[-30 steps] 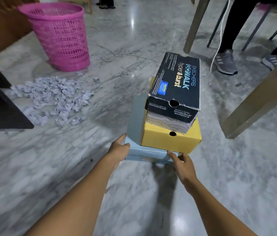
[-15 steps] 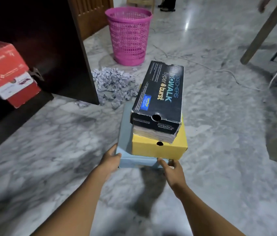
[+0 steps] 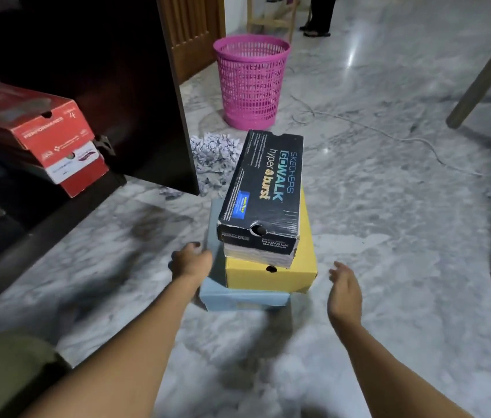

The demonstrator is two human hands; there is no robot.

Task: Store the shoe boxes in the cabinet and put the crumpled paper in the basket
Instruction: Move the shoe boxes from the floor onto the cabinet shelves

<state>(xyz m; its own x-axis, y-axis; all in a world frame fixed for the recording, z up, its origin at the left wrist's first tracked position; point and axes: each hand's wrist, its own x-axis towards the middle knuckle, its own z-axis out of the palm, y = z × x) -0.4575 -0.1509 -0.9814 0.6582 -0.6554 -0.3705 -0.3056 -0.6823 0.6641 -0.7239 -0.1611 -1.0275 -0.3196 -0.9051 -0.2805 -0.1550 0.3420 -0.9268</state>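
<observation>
I find one red shoe box (image 3: 57,137) already lying inside the cabinet (image 3: 87,55), on its lower shelf. Three more boxes stand stacked on the floor (image 3: 389,236) just outside the cabinet's open front: a black box (image 3: 264,191) on top, a yellow box (image 3: 271,276) under it, and a pale blue box (image 3: 244,298) at the bottom. The left hand (image 3: 191,262) is against the left side of the pale blue box. It is blurred, so I cannot tell whether it grips the box or merely touches it. The right hand (image 3: 345,289) is apart from the stack on the side away from the cabinet, fingers straight and holding nothing. The crumpled paper (image 3: 217,152) lies heaped on the floor beside the cabinet's outer panel, and a few stray pieces lie at the foot of that panel. The pink basket (image 3: 251,82) stands further along from the cabinet, beyond the heap, and I see no paper in it. My assessment is that the task is at an early stage. One box is stored, three wait at the cabinet's front, and the paper has not yet been started.
</observation>
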